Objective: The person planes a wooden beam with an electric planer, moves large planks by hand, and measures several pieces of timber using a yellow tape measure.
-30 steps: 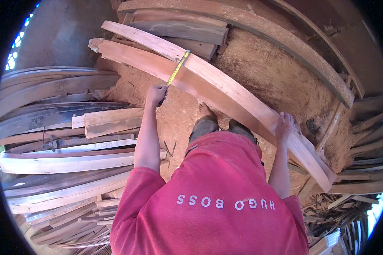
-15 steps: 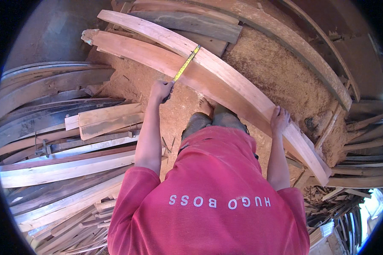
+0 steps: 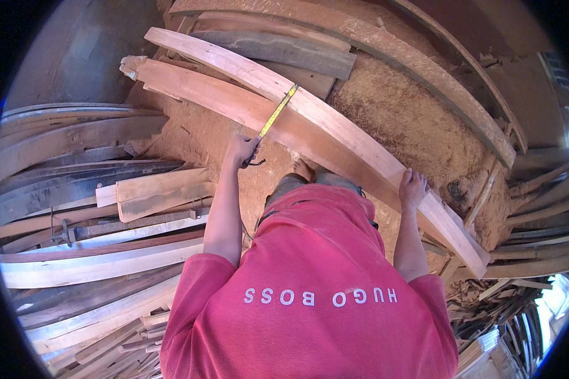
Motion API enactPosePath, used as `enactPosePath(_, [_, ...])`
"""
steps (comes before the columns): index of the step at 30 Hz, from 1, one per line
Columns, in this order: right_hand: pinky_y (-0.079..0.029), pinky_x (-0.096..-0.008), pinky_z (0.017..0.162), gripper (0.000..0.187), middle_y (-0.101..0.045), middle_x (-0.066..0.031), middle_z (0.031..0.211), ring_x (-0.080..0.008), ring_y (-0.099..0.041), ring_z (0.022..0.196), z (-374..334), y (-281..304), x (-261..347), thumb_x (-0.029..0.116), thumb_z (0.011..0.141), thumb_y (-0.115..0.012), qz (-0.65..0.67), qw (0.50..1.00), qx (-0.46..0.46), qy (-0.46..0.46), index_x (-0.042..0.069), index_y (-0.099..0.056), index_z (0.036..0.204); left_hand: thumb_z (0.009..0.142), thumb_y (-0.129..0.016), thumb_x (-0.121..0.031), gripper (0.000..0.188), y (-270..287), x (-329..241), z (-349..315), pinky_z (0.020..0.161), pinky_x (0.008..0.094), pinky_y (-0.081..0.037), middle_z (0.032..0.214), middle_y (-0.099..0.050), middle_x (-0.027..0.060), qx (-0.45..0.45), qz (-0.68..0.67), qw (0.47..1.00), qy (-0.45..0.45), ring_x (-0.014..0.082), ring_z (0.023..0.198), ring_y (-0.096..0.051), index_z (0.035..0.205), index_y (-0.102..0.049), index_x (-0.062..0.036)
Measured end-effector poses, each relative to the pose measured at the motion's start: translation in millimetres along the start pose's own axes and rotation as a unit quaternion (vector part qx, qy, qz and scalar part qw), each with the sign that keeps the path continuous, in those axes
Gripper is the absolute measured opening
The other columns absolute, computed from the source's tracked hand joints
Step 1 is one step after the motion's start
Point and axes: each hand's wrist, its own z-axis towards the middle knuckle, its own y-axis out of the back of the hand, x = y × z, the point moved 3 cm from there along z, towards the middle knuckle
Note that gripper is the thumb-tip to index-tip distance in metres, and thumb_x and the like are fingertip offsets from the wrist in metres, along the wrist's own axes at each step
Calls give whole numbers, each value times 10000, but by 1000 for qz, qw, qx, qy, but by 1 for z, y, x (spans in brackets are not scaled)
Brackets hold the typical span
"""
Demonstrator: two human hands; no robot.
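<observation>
A long, curved, pale wooden beam [image 3: 354,134] lies across in front of me, slanting from far left to near right. My left hand [image 3: 240,151] is closed around a tape measure; its body is mostly hidden by the fingers. The yellow tape blade [image 3: 277,114] is pulled out, crosses a reddish plank [image 3: 215,83] beside the beam and reaches the beam's upper face. A dark cord or strap hangs at the left hand. My right hand [image 3: 413,188] grips the beam towards its near right end, fingers over the top.
Curved boards [image 3: 76,136] and sawn planks [image 3: 95,265] are stacked along the left. A big curved timber [image 3: 417,69] arcs along the far side. Sawdust [image 3: 392,95] covers the ground, with a bare foot [image 3: 302,169] near the beam. Offcuts [image 3: 480,309] pile up at lower right.
The view has shifted slightly, so the beam and hands sit a little lower in the picture. Both hands keep their holds, and the tape still spans to the beam.
</observation>
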Motion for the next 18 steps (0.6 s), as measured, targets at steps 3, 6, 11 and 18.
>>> enactPosePath(3, [-337,-564,1066,465,-660,-135,1246,-334,-558,1217,1,-1,0,446,1026,-426,1,1000,-11,-4,89,-706,1128,963,-674,-326,383,-1,4,3,485,315,-472,649,-645,66,13,-15,1000,6,147,513,-594,758,-682,-2])
enactPosePath(6, [-344,-571,1055,470,-656,-133,1258,-335,-564,1209,10,-3,1,455,1033,-417,5,1000,8,-14,99,-697,1158,968,-670,-324,381,-2,4,2,482,311,-469,646,-635,62,14,-25,1000,10,147,512,-587,756,-674,-7])
enactPosePath(11, [-366,-579,1044,486,-643,-166,1266,-384,-556,1219,33,1,37,510,1020,-458,100,995,4,-6,119,-663,1223,956,-671,-338,407,-4,0,-1,489,317,-491,642,-647,75,9,-28,1000,3,155,511,-605,768,-688,23])
enactPosePath(18, [-342,-605,1071,599,-587,-208,1354,-398,-518,1279,48,7,113,592,943,-572,198,967,100,121,110,-618,1296,975,-664,-311,362,-6,8,5,483,307,-469,663,-636,52,10,-24,1000,11,146,523,-588,776,-672,-9])
